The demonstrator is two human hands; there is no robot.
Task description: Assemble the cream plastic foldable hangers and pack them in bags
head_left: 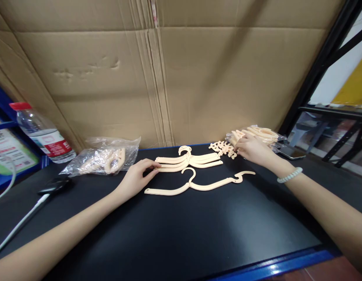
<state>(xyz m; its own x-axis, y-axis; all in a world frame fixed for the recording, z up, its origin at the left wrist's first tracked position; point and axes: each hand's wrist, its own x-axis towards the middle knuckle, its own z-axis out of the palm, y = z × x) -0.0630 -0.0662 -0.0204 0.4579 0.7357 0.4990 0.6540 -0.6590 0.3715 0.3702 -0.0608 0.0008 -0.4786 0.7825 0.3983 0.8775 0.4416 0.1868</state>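
Beige plastic hangers point(175, 160) lie in a close row on the black tabletop, their hooks pointing away from me. My left hand point(138, 173) is at the left end of this row, thumb and fingertips closed on the end of the nearest hanger. In front of the row lies a separate hanger point(173, 191), with a small hook-shaped piece point(239, 177) at its right end. At the back right, my right hand point(252, 148) reaches down between a pile of small beige pieces point(222, 148) and a clear bag of hanger parts point(264, 134). Its fingers are bent together; whatever they grip is hidden.
Another clear bag with beige parts point(110, 160) lies at the left. Beyond it stands a red-capped bottle point(49, 136). A black device point(54, 186) with a white cable lies nearby. Cardboard point(228, 78) walls off the back, and a phone-like slab point(292, 152) rests at right.
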